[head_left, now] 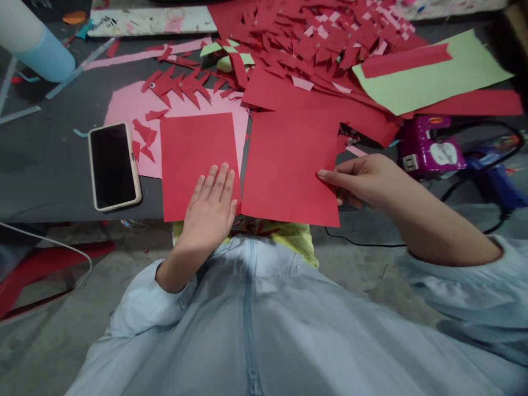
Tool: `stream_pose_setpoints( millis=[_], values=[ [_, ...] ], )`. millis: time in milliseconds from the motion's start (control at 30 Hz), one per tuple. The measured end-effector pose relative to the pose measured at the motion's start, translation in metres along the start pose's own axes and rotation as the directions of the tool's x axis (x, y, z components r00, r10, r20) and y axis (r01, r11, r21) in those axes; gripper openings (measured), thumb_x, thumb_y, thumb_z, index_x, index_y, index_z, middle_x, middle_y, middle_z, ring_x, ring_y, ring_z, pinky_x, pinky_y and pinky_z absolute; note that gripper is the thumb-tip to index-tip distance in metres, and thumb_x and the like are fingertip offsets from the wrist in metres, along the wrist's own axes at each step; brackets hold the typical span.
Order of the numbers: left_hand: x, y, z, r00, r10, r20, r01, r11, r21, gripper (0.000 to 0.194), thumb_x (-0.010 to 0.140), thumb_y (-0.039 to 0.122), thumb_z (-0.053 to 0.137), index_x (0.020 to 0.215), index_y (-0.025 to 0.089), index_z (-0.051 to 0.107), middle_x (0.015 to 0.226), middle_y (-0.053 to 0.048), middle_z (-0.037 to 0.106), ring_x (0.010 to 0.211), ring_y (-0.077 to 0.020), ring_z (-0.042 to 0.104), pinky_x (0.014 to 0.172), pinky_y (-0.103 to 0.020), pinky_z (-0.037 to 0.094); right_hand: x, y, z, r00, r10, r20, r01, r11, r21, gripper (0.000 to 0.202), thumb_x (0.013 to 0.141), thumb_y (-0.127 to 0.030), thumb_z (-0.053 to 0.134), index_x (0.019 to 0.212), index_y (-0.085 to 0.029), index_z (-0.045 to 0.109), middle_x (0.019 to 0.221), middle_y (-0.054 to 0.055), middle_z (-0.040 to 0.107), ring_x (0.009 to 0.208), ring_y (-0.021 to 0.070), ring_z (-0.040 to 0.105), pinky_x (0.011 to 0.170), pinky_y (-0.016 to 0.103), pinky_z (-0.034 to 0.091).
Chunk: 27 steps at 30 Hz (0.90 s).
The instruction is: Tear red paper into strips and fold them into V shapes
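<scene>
One left hand (209, 212) flat on red paper (198, 143)

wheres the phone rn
In the head view, the phone lies at left on the table, at the edge of the pink paper, left of the left hand.

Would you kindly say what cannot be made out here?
Head view: palm of the left hand, hidden by its back.
Head view: how far the right hand reaches under the right red sheet, which hides it.
Head view: top of the blue and white object, cut off by the corner.
Head view: writing on the white strip, too small.
</scene>
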<state>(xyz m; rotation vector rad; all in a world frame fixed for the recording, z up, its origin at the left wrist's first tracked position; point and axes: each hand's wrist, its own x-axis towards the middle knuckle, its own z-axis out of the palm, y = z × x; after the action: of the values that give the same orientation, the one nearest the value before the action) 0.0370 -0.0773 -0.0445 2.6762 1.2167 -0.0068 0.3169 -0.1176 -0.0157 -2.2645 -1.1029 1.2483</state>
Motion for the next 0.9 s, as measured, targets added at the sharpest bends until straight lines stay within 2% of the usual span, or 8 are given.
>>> stream_pose_setpoints(
  millis=[133, 267, 433, 533, 667, 900],
  values=[
    [-0.001, 0.000, 0.001, 1.000, 0.005, -0.014, -0.005, 1.000, -0.003, 0.057, 0.099, 0.023, 0.030, 0.153, 0.003, 0.028, 0.161, -0.018, 0.028, 0.152, -0.0296, 0.022, 0.124, -0.050, 0.023, -0.003, 0.001, -0.001, 1.000, -0.011, 0.005, 0.011, 1.000, 0.023, 0.044, 0.080, -0.043, 0.068, 0.048, -0.017, 0.053, 0.040, 0.001, 0.055, 0.029, 0.0037, 0.037, 0.037, 0.021, 0.025],
    [0.000, -0.001, 0.002, 1.000, 0.002, -0.024, -0.002, 1.000, 0.001, 0.057, 0.099, 0.023, 0.031, 0.152, 0.004, 0.030, 0.161, -0.017, 0.029, 0.152, -0.0292, 0.023, 0.124, -0.050, 0.023, -0.009, -0.002, 0.001, 1.000, 0.010, 0.000, -0.010, 0.994, 0.111, 0.050, 0.066, -0.058, 0.076, 0.048, -0.018, 0.054, 0.039, 0.001, 0.053, 0.029, 0.0049, 0.036, 0.034, 0.021, 0.022],
    [0.000, 0.000, 0.001, 1.000, 0.000, -0.009, 0.000, 1.000, 0.013, 0.057, 0.099, 0.023, 0.030, 0.152, 0.003, 0.029, 0.161, -0.017, 0.028, 0.152, -0.0289, 0.023, 0.124, -0.049, 0.022, -0.015, 0.004, 0.001, 0.993, 0.047, 0.106, -0.060, 0.991, 0.119, 0.054, 0.051, -0.067, 0.081, 0.056, -0.016, 0.064, 0.041, 0.004, 0.058, 0.030, 0.0058, 0.037, 0.034, 0.021, 0.023],
    [-0.001, 0.000, 0.000, 1.000, 0.004, -0.011, -0.004, 1.000, 0.011, 0.057, 0.099, 0.023, 0.030, 0.152, 0.003, 0.029, 0.161, -0.018, 0.028, 0.152, -0.0287, 0.022, 0.124, -0.049, 0.022, -0.014, 0.013, 0.002, 0.988, 0.035, 0.148, -0.050, 0.994, 0.101, 0.056, 0.049, -0.067, 0.082, 0.051, -0.015, 0.062, 0.043, 0.005, 0.059, 0.031, 0.0053, 0.038, 0.035, 0.021, 0.025],
    [-0.001, 0.000, 0.001, 1.000, 0.008, -0.025, -0.008, 1.000, -0.002, 0.057, 0.099, 0.023, 0.030, 0.152, 0.004, 0.029, 0.161, -0.018, 0.028, 0.152, -0.0285, 0.023, 0.124, -0.050, 0.023, -0.013, 0.019, 0.001, 0.991, -0.005, 0.136, -0.012, 0.992, 0.123, 0.057, 0.047, -0.069, 0.081, 0.049, -0.016, 0.061, 0.042, 0.004, 0.057, 0.031, 0.0055, 0.038, 0.035, 0.021, 0.026],
    [-0.001, -0.001, 0.003, 1.000, 0.004, -0.023, -0.004, 1.000, 0.023, 0.057, 0.100, 0.024, 0.030, 0.153, 0.004, 0.028, 0.161, -0.017, 0.028, 0.152, -0.0288, 0.023, 0.124, -0.049, 0.022, -0.012, 0.025, -0.003, 0.990, -0.019, 0.141, 0.006, 0.996, 0.092, 0.053, 0.053, -0.064, 0.081, 0.050, -0.015, 0.062, 0.044, 0.005, 0.059, 0.033, 0.0053, 0.039, 0.037, 0.021, 0.027]
  ],
)
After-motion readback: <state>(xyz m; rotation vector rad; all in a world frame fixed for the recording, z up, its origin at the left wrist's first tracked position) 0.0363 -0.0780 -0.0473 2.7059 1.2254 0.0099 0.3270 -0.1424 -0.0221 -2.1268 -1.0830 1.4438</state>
